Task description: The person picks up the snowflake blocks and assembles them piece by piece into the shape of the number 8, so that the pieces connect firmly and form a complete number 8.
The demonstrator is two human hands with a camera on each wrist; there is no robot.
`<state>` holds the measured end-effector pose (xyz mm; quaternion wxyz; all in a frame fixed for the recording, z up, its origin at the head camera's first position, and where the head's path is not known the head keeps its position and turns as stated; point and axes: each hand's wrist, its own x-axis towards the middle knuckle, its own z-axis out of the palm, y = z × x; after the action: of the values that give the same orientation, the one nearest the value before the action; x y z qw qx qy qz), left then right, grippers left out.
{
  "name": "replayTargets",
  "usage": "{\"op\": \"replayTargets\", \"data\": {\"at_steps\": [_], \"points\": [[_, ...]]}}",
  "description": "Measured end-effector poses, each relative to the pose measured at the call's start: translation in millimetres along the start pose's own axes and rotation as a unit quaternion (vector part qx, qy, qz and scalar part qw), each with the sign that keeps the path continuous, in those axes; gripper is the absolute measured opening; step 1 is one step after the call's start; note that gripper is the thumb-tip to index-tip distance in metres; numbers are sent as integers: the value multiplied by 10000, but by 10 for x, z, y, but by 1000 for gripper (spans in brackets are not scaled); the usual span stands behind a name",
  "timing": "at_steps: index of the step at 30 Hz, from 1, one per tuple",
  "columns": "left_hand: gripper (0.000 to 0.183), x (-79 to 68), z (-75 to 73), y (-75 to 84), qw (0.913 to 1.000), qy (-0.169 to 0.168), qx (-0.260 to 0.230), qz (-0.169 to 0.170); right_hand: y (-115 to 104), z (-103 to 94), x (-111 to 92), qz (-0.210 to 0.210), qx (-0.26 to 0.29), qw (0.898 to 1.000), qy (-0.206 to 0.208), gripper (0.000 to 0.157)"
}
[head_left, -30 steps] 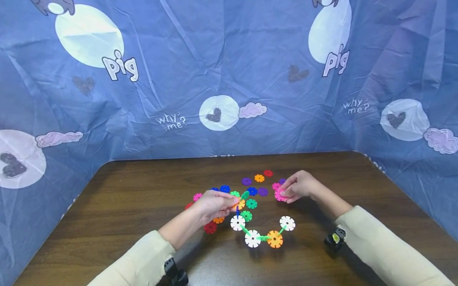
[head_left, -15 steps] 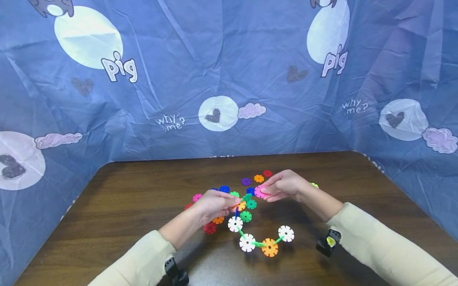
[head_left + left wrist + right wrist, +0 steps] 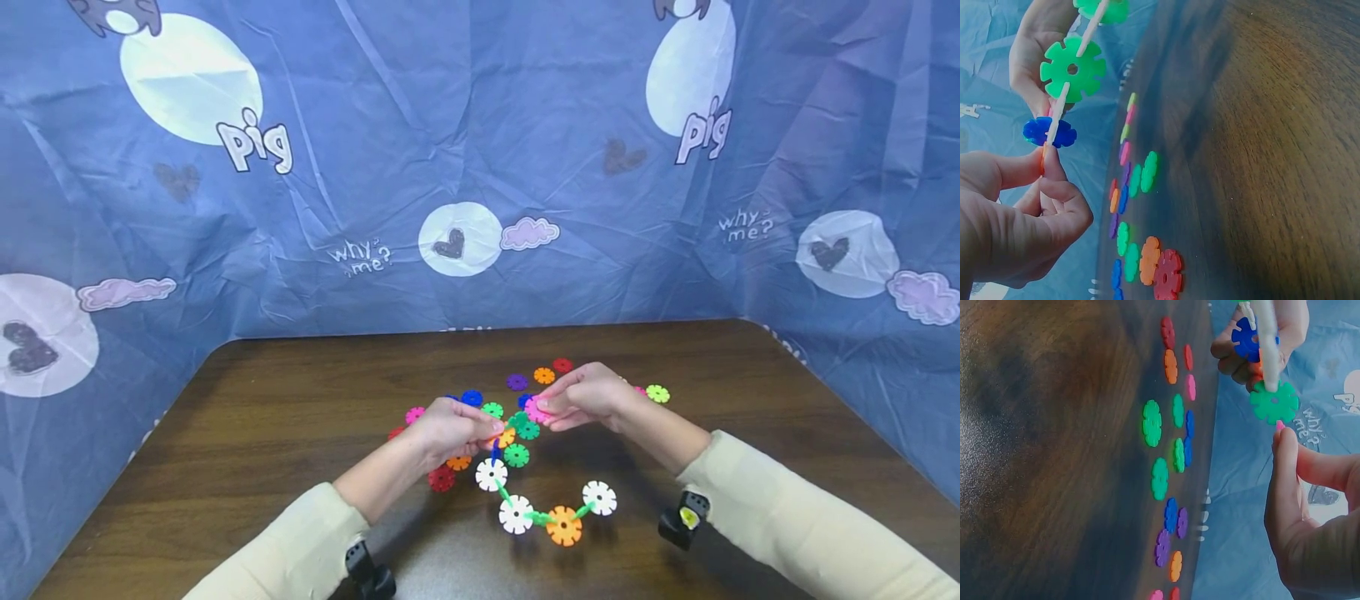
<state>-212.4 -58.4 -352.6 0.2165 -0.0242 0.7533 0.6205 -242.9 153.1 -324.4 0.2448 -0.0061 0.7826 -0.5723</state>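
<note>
My left hand (image 3: 450,435) pinches an orange notched disc (image 3: 507,438) between thumb and fingers. That disc belongs to a curved chain of interlocking plastic flower discs. A blue disc (image 3: 1049,132), seen edge-on from the head, links it to a white disc (image 3: 491,475); from there the chain runs through another white disc (image 3: 516,515) and an orange one (image 3: 564,526) to an end white disc (image 3: 599,498). At the upper end sits a green disc (image 3: 1274,403). My right hand (image 3: 588,398) pinches a pink disc (image 3: 535,408), its edge right at the green disc's rim.
Loose flower discs lie scattered over the brown table (image 3: 285,417): a red one (image 3: 441,478), a green one (image 3: 517,455), a purple one (image 3: 517,382) and a yellow-green one (image 3: 657,393) among several. A blue printed cloth (image 3: 360,167) hangs behind the table.
My right hand has brought the pink disc leftward from the right-hand loose discs to the chain's green disc. The chain's lower part has swung slightly down and left; my left hand stays put.
</note>
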Motion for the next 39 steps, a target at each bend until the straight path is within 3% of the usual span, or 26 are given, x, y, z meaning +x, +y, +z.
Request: {"op": "replayTargets", "data": {"at_steps": [10,18,24,33,39], "points": [[18,19,8,27,9998,162,68,-106,-11,33,10,8,-28,9998,191,30],[17,1,72,34,9982,498,322,63,32,78,4,119,113,9998,123,28],[19,7,84,11,9979,633,20,149,54,84,28,7,439,9989,153,33],[22,-79,127,-58,9966,279,-766,128,52,68,85,225,765,9960,409,35],[23,-117,139,-138,9962,-60,-858,150,119,89,91,281,760,9965,222,35]]}}
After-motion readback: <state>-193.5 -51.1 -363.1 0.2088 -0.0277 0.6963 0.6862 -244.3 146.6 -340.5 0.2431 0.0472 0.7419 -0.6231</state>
